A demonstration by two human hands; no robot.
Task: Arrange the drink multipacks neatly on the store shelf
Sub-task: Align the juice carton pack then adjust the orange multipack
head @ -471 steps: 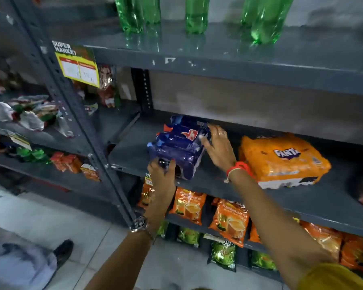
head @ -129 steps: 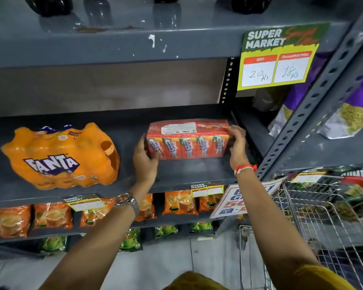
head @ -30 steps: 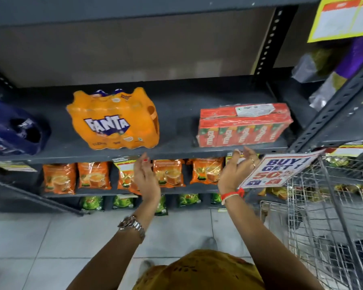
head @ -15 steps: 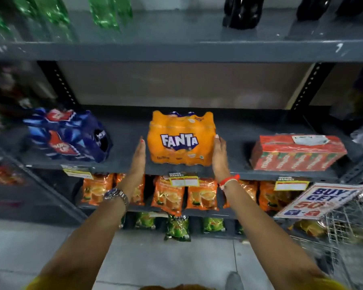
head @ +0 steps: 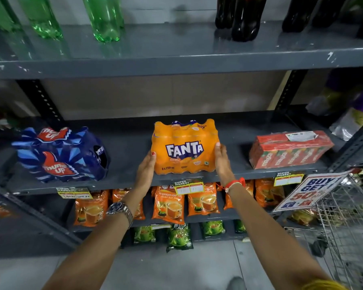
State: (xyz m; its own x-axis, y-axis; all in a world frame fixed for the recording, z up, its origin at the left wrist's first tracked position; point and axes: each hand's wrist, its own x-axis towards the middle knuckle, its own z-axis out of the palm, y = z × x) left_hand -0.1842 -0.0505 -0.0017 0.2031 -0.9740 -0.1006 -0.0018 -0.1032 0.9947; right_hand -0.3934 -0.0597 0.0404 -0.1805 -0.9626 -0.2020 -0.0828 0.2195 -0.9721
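Observation:
An orange Fanta multipack (head: 184, 147) stands upright at the middle of the grey shelf (head: 132, 181), its label facing me. My left hand (head: 146, 170) presses on its left side and my right hand (head: 222, 162) on its right side, so both grip the pack. A blue Thums Up multipack (head: 59, 153) lies tilted at the shelf's left. A red Maaza carton pack (head: 287, 148) rests flat at the right.
Green bottles (head: 103, 17) and dark cola bottles (head: 241, 15) stand on the shelf above. Orange tea pouches (head: 169, 204) fill the shelf below. A wire trolley (head: 348, 227) with a promo sign (head: 308, 191) stands at the right. Grey uprights (head: 40, 99) frame the bay.
One second ago both hands hung below the shelf edge. They then closed on the sides of the Fanta pack, which now faces squarely forward.

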